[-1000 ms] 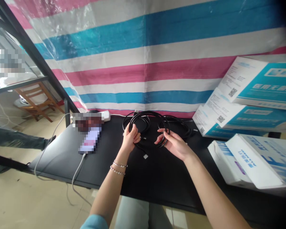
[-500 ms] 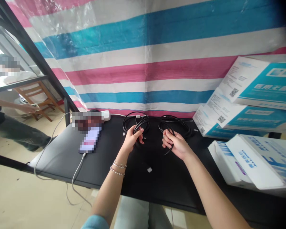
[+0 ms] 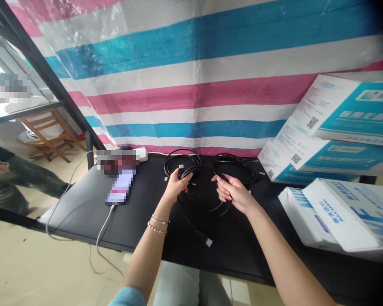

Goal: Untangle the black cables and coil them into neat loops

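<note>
My left hand (image 3: 176, 186) is closed around a bunch of loops of a black cable (image 3: 196, 168), with a light-coloured plug (image 3: 181, 166) sticking up above its fingers. My right hand (image 3: 232, 192) is closed on the same cable to the right, the fingers curled and the thumb on top. Part of the cable hangs in a loose curve below and between my hands. Its lower end, with a pale connector (image 3: 208, 242), points toward the front of the black table (image 3: 242, 255). Behind my hands lie two coiled black cables, a left coil (image 3: 182, 151) and a right coil (image 3: 249, 163).
Stacked blue-and-white boxes (image 3: 341, 123) and an opened white box (image 3: 341, 216) occupy the right side. A phone (image 3: 121, 187) on a charging cord and a white power strip (image 3: 142, 154) sit left. A striped sheet (image 3: 178, 93) hangs behind; another person's legs (image 3: 22, 178) show far left.
The cable's connector end now extends forward on the table below my left hand. My right hand has shifted its grip along the cable. At far left, the other person's arm has drawn back.
</note>
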`<state>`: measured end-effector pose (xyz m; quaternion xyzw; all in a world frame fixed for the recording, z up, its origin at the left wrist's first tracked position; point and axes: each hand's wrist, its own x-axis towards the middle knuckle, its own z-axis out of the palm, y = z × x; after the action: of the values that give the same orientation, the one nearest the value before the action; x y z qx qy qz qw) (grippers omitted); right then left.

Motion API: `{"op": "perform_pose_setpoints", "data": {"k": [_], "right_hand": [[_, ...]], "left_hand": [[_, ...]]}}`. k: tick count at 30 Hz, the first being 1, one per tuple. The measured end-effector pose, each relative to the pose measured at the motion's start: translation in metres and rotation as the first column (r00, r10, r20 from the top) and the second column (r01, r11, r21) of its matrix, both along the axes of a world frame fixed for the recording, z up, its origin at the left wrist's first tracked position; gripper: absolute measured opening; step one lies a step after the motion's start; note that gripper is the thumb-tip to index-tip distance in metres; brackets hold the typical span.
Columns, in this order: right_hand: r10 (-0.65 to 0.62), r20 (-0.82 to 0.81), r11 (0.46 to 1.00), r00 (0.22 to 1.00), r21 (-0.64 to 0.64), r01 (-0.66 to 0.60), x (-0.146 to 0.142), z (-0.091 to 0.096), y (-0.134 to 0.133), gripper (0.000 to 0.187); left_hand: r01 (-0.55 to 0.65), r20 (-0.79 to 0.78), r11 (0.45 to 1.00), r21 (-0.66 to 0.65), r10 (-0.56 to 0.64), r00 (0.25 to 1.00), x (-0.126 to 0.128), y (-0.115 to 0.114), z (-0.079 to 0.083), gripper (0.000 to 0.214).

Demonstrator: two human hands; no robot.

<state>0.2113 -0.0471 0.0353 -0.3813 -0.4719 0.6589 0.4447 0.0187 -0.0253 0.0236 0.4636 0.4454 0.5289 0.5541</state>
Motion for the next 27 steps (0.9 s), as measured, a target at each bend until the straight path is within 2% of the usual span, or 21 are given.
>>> {"op": "perform_pose_setpoints", "data": {"k": [7,10,14,18,22,27], "right_hand": [[-0.032,0.077,0.998,0.997,0.057,0.028,0.002,-0.001,0.001,0.036],[-0.059,0.043,0.997,0.997,0.042,0.057,0.005,0.0,0.002,0.04],[-0.067,-0.044,0.997,0.997,0.036,0.069,0.009,0.0,0.004,0.038],[-0.055,-0.019,0.998,0.998,0.035,0.056,0.013,0.0,0.005,0.037],[0.075,0.017,0.997,0.997,0.03,-0.076,0.018,0.0,0.003,0.051],[0.299,0.02,0.954,0.954,0.012,-0.3,0.02,0.005,-0.002,0.076]], "left_hand": [[0.045,0.056,0.996,-0.072,-0.041,0.998,0.003,-0.002,0.003,0.043],[0.037,0.114,0.997,-0.063,-0.03,0.993,0.003,-0.002,0.004,0.042],[-0.033,0.24,0.999,0.001,0.032,0.97,-0.001,-0.002,0.007,0.042],[-0.149,0.327,0.988,0.036,0.129,0.936,-0.005,-0.002,0.01,0.043],[-0.275,0.406,0.96,0.042,0.235,0.883,-0.008,0.001,0.01,0.046],[-0.386,0.51,0.922,0.032,0.317,0.8,-0.01,0.003,0.009,0.048]]}}
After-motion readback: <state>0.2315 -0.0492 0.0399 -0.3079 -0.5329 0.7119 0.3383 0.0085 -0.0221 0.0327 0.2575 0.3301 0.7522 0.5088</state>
